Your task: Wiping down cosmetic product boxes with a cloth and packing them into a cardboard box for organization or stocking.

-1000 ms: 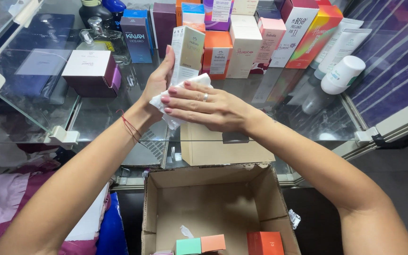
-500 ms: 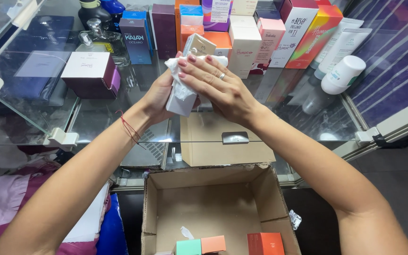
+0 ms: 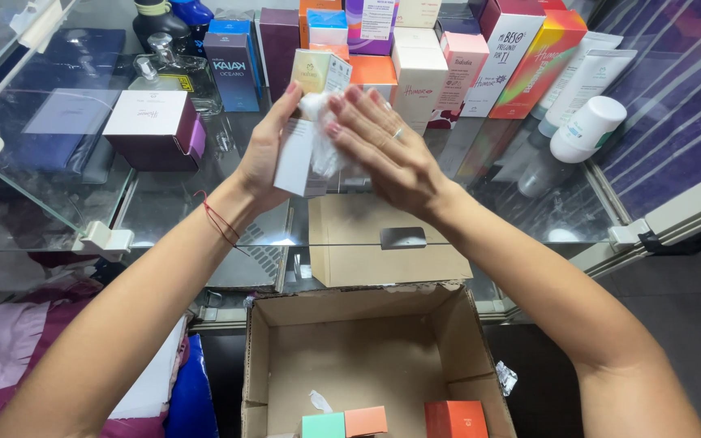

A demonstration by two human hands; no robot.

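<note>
With the left hand (image 3: pixel 265 154) gripping the small white box (image 3: pixel 295 158) while the right hand (image 3: pixel 383 146) is pressing a crumpled white wipe (image 3: pixel 318 134) flat-palmed against it, excess pressure is risking the box slipping onto the glass surface (image 3: pixel 480 186).

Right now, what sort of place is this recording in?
Probably a cosmetics or perfume shop counter: a glass display case, rows of boxed fragrances, and an open cardboard shipping box below.
</note>
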